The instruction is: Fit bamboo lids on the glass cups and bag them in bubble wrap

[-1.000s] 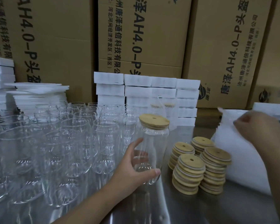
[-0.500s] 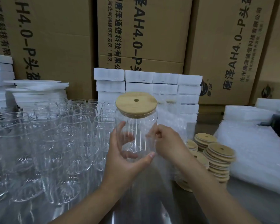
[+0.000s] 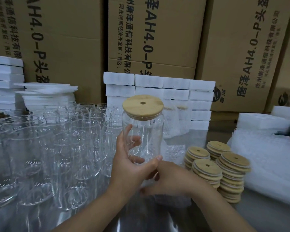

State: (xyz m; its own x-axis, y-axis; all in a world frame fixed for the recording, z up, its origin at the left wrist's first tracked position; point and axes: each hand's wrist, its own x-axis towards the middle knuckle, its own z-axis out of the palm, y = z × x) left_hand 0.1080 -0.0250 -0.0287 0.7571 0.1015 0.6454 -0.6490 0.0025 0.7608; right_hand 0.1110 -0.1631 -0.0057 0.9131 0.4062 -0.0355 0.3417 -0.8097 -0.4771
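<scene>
The left hand wraps thumb and fingers round the lower half of an upright glass cup, its bamboo lid seated above the grip. The right hand sits just under the cup's base (fingers hidden, hold unclear). Stacked lids stand right of the grip, bare glasses left

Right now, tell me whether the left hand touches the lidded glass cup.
Touching: the head view shows the left hand wrapped round the lidded glass cup, thumb across its front.
</scene>
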